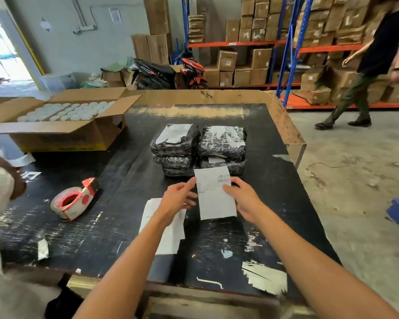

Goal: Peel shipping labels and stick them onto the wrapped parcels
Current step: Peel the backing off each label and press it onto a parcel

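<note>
A: Grip check first: both hands pinch one white rectangular paper shipping label (pixel 215 195), left hand (pixel 179 199) at its left edge, right hand (pixel 244 200) at its right edge, thumb over the paper. Label is held up off the surface.

B: OK. Now big to small?

A: Black scuffed worktable surface (pixel 274 203). Open brown cardboard box (pixel 62 134) of white round lids at far left. Two stacks of black plastic-wrapped parcels (pixel 199 148) mid-surface, side by side, touching; white labels on the top ones. The held label overlaps the front of the right stack in view, contact can't tell.

B: Smaller stuff?

A: Loose stack of white label sheets (pixel 171 236) lying flat under the left forearm. Red-and-white tape dispenser (pixel 75 200) left of the hands, well apart from the parcels. Torn white scraps near the front edge.

B: Background?

A: Blue-and-orange racking with cartons, a person walking at right.
</note>
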`<state>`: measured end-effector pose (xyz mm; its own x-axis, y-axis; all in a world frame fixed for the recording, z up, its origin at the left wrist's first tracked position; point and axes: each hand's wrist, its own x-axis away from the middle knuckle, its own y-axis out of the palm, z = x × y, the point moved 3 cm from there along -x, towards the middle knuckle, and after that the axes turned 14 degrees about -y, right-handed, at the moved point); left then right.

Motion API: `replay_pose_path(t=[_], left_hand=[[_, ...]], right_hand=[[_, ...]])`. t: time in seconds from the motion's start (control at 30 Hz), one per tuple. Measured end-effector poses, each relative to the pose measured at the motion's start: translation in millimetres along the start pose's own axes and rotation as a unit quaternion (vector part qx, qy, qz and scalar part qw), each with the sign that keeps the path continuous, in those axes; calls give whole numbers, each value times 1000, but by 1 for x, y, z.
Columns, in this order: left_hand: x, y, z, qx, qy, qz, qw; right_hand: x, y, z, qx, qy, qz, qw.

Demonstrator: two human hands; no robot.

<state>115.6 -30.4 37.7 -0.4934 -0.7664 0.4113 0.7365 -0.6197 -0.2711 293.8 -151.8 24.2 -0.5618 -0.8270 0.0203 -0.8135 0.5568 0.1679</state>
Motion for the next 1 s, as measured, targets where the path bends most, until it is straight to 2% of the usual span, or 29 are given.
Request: replay_pose_path(t=[0.07,0.13,0.27,0.47,0.57,0.63,0.7,0.9,1.0], left_hand=[[2,27,7,87,-21,-71,993],[1,45,12,146,-12,-93,985],[-2,64,26,198,22,-61,978],[-3,67,51,314,66,6,947],[-8,65,64,371,67,-45,925],[-11,62,70,379,59,-102,918],[-16,59,74,348,62,-117,928],[-36,36,78,372,108,-41,921],[-43,28,78,393,132,-30,910]], right_hand=[[1,-8,-6,-10,-15,-9,1000],[1,-14,-11,-6,-26,-28,999],[-1,-32,-25,19,-46,-51,997],[-7,-45,-39,-48,-48,-107,992],[-17,-40,-50,-41,-80,-80,993],[-23,-34,-59,-26,-100,-73,992],[-31,-30,-67,-17,-126,-61,990],[-42,-16,-64,-171,-116,-35,978],[-44,-9,-59,-177,-117,-43,976]])
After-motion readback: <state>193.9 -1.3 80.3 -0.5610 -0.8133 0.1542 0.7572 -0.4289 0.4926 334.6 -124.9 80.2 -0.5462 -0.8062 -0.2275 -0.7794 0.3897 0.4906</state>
